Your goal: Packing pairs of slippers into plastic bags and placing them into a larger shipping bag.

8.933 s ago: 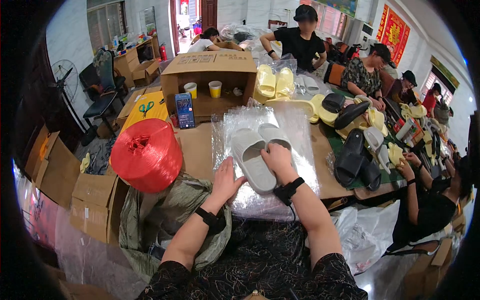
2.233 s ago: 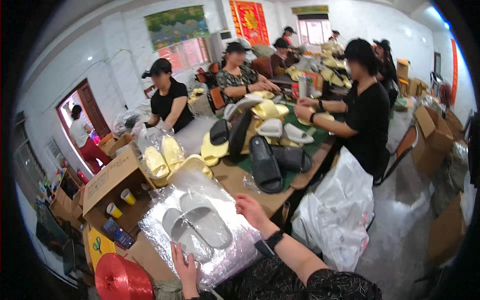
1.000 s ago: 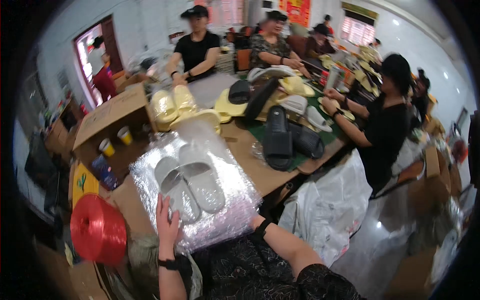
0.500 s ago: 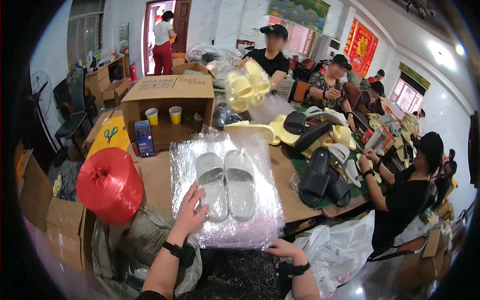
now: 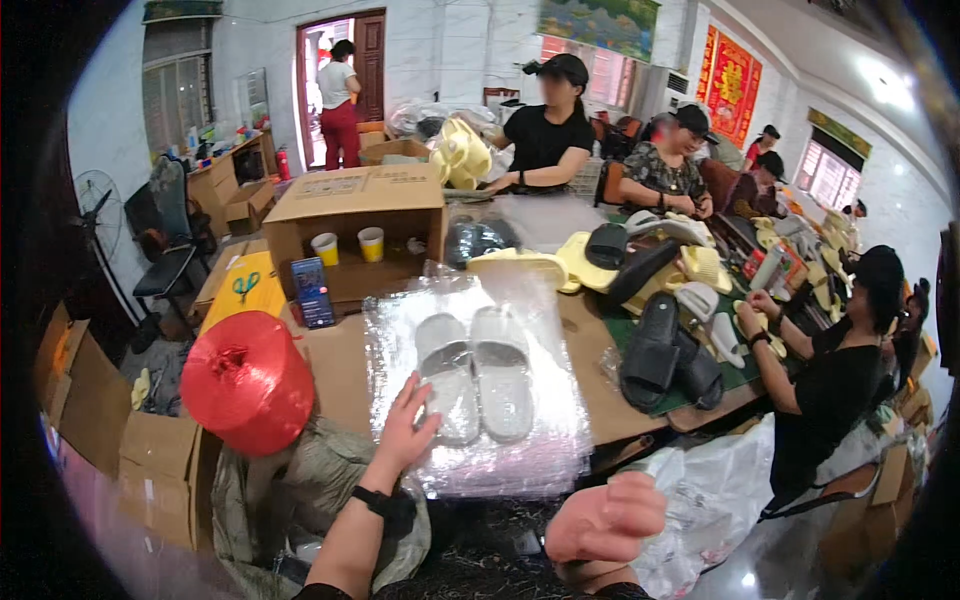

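Note:
A pair of light grey slide slippers (image 5: 475,385) lies side by side in a clear plastic bag, on a stack of clear plastic bags (image 5: 500,472) in front of me. My left hand (image 5: 410,428) rests on the stack with its fingers stretched out, the tips touching the bag by the left slipper. Beyond the near edge of the stack, my right hand (image 5: 606,518) is raised clear of the plastic. Its fingers are curled in, which hides anything they may hold.
At left stand a red twine spool (image 5: 247,382) and an open carton (image 5: 350,200) with two cups. Black slippers (image 5: 650,360) and several yellow ones lie to the right. A co-worker (image 5: 550,135) holds yellow slippers (image 5: 460,155) across the table; others sit at right. A white sack (image 5: 710,500) hangs near me.
My right hand has left the bags' near right corner and risen, its fingers now curled. My left hand stays by the slippers. The co-worker's yellow slippers have moved left.

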A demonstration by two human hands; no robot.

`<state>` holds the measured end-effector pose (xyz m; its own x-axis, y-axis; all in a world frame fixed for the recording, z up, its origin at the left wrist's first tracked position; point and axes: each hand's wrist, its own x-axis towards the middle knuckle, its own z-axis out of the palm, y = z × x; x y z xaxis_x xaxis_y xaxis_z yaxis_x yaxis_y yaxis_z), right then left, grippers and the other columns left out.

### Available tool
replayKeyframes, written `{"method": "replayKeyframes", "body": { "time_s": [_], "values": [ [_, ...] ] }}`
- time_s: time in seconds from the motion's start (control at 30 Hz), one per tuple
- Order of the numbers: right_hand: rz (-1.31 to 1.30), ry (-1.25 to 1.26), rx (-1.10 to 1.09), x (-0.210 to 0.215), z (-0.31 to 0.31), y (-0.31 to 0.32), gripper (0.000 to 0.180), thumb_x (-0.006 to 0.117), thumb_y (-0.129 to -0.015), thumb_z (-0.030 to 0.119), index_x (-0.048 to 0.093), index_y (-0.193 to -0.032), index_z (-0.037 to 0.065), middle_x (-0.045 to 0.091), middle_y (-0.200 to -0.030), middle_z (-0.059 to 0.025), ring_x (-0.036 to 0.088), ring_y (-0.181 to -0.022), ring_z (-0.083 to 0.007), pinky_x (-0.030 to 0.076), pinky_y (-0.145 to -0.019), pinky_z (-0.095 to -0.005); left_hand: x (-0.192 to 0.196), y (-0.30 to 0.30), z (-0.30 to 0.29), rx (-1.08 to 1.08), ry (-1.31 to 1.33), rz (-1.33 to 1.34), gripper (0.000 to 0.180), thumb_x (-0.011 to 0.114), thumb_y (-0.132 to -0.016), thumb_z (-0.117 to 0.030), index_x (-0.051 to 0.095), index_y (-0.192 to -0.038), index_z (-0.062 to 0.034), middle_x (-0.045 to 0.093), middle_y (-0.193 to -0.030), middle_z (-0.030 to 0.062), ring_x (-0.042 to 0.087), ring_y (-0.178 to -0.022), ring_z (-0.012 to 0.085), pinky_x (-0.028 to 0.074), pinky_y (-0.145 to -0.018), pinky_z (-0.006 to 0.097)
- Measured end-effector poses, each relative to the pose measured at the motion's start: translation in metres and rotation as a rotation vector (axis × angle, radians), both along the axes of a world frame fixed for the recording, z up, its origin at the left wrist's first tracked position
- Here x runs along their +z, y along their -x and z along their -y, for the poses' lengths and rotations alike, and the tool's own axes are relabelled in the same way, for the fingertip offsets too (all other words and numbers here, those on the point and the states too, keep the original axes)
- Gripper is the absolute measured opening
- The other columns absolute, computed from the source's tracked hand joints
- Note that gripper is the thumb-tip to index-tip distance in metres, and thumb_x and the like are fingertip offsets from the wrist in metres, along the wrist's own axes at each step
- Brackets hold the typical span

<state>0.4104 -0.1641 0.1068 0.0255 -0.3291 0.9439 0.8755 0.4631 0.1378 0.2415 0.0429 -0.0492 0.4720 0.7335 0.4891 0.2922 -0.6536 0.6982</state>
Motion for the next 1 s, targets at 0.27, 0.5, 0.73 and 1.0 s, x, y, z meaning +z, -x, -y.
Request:
{"method": "replayKeyframes", "body": {
  "time_s": [0.27,0.5,0.73,1.0],
  "values": [
    [-0.452,0.18,0.073,0.006,-0.025,-0.012,0.018,0.06,-0.081,0.011,0.047,-0.093,0.008,0.052,-0.103,-0.015,0.05,-0.086,-0.024,0.041,-0.078,-0.0353,-0.004,0.005,-0.012,0.0,-0.01,-0.017,0.054,0.068,-0.087,-0.021,0.057,-0.137,-0.0045,0.038,-0.155,0.0225,0.041,-0.14,0.0392,0.037,-0.112,0.044],
    [-0.607,0.505,0.26,-0.033,-0.041,-0.008,0.027,0.058,-0.078,-0.009,0.055,-0.103,0.002,0.056,-0.104,-0.0131,0.052,-0.09,-0.0208,0.044,-0.079,-0.0306,-0.01,-0.001,-0.013,-0.015,0.03,-0.022,0.055,0.068,-0.087,-0.024,0.056,-0.138,-0.0054,0.037,-0.156,0.0209,0.04,-0.141,0.0385,0.036,-0.114,0.043],
    [-0.584,0.651,0.243,-0.048,-0.042,-0.012,0.019,0.063,-0.082,-0.008,0.06,-0.099,0.0,0.061,-0.081,-0.0076,0.055,-0.068,-0.0155,0.044,-0.063,-0.0274,-0.011,0.011,-0.004,0.026,0.064,-0.023,0.055,0.069,-0.086,-0.018,0.055,-0.138,-0.0048,0.036,-0.157,0.0192,0.042,-0.14,0.0368,0.037,-0.113,0.041],
    [-0.666,1.119,-0.005,-0.116,-0.089,-0.028,0.016,0.07,-0.087,0.012,0.067,-0.101,0.007,0.061,-0.073,-0.0033,0.059,-0.068,-0.0178,0.048,-0.062,-0.0315,-0.005,0.006,-0.009,-0.008,0.075,-0.014,0.054,0.067,-0.086,-0.014,0.055,-0.138,-0.0027,0.037,-0.156,0.0208,0.04,-0.141,0.0369,0.035,-0.113,0.042]
  ]
}}
